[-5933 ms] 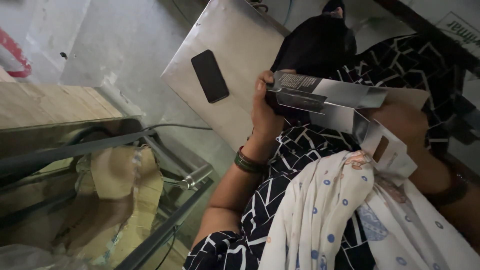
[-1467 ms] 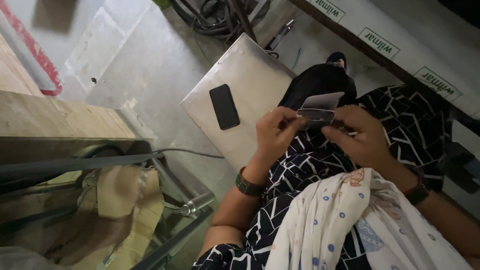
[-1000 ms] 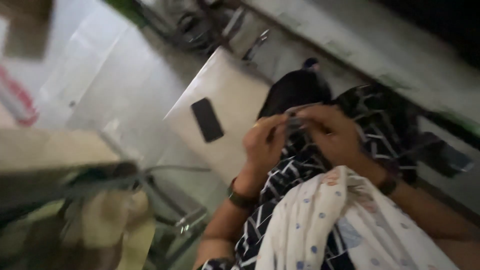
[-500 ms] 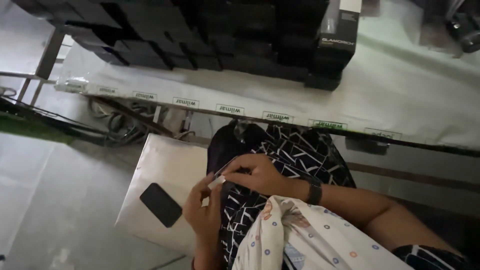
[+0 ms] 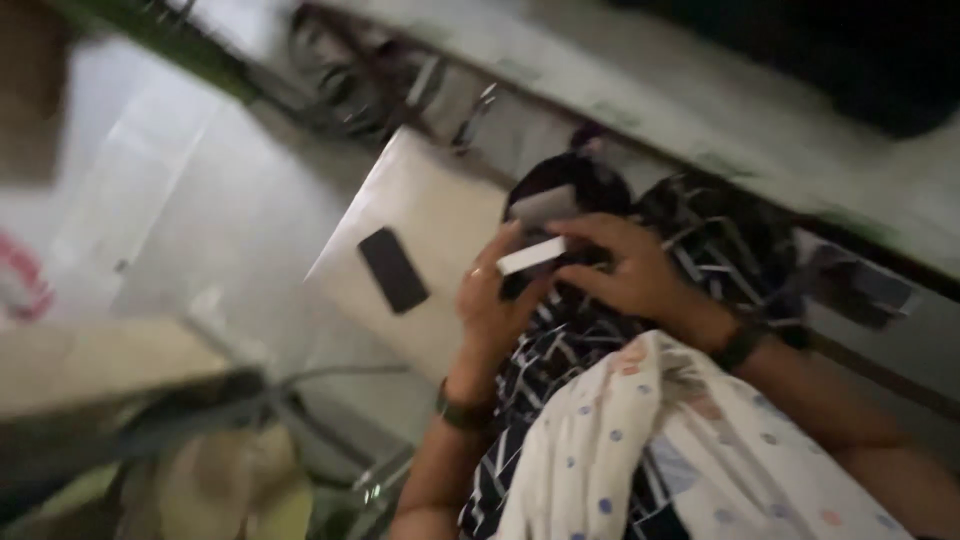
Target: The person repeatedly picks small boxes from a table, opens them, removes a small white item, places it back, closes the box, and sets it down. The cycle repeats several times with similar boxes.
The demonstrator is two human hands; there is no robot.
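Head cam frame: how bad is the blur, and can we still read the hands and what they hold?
Head view: heavy motion blur throughout, dim lighting, no sharp edges. The left hand and right hand still read as shapes, meeting on a small white strip; its kind is not legible. The dark phone on the pale board is smeared but recognisable. The top right falls into near-black.

1. Whole view – motion-blurred; fine detail is lost throughout.
2. Small white piece (image 5: pixel 530 256) between the two hands – its kind cannot be told; its near end is hidden behind the left hand (image 5: pixel 492 305).
3. Right hand (image 5: pixel 620 270) – fingertips smeared, so the grip is unclear.
4. Dark shape (image 5: pixel 565 190) just beyond both hands – indistinct.
5. Right forearm – cut off by the lower right edge.
6. Dotted white cloth (image 5: pixel 680 450) below the hands – cropped by the bottom edge.
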